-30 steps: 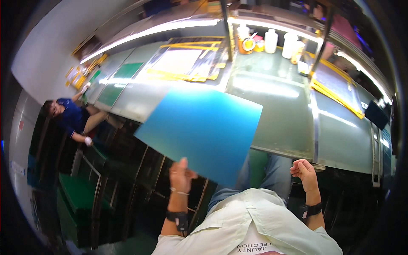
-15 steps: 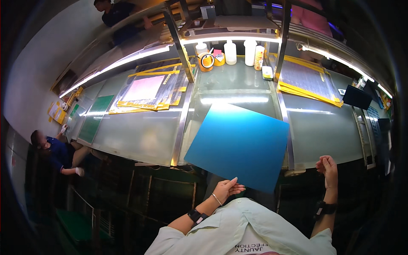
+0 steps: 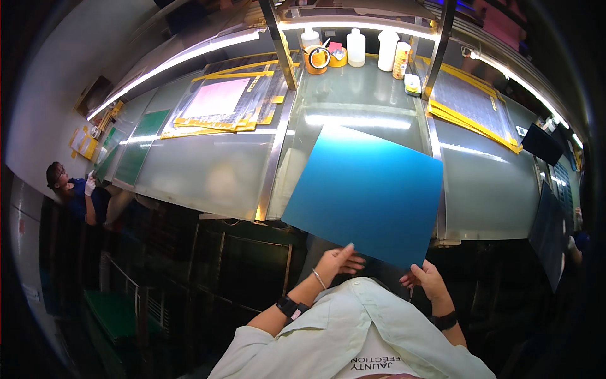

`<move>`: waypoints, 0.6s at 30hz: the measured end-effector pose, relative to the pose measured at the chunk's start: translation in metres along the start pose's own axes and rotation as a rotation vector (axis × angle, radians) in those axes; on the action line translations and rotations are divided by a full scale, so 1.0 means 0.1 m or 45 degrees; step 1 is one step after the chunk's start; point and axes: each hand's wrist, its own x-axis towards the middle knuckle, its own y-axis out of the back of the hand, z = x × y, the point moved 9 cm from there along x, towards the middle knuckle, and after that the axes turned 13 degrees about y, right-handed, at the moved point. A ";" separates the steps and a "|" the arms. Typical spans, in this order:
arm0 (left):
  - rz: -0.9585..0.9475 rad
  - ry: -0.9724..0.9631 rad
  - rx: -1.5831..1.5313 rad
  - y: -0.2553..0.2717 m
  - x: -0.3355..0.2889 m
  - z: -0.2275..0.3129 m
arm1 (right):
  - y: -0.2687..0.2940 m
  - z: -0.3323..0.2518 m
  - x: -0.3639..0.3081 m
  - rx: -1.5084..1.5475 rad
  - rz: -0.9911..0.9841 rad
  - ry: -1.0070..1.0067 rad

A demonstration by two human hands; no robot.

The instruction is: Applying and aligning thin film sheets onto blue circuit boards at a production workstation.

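Colour notes: the sheet [image 3: 369, 192] in front of me is plain blue, grading from bright cyan at its far edge to deeper blue nearest me. My shirt [image 3: 293, 344] reads pale mint; my left wristband [image 3: 292, 307], black. Bench top [image 3: 202, 170]: grey-green. On it I record a pale pink sheet [image 3: 218, 98], right-hand panels [image 3: 467, 95] grey with yellow borders, a green panel [image 3: 142, 142] and white bottles [image 3: 356, 50].
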 end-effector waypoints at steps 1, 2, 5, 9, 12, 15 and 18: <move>0.079 -0.050 -0.049 0.14 -0.03 0.07 | 0.01 0.04 0.01 0.075 0.082 0.037; 0.102 -0.115 -0.096 0.27 -0.06 0.15 | 0.03 0.05 0.01 0.149 0.165 0.077; 0.336 -0.316 -0.160 0.52 -0.19 0.44 | 0.11 -0.04 -0.05 0.197 0.206 0.119; 0.516 -0.386 -0.074 0.70 -0.26 0.61 | 0.22 -0.26 0.11 0.100 0.153 0.123; 0.335 -0.401 -0.240 0.69 -0.37 0.59 | 0.31 -0.55 0.13 -0.128 -0.050 0.103; 0.271 -0.288 -0.209 0.87 -0.17 0.42 | 1.58 -0.38 -0.20 -0.179 0.529 0.175; 0.423 -0.099 -0.237 0.80 -0.09 0.28 | 3.17 -0.06 -1.18 0.032 1.621 0.329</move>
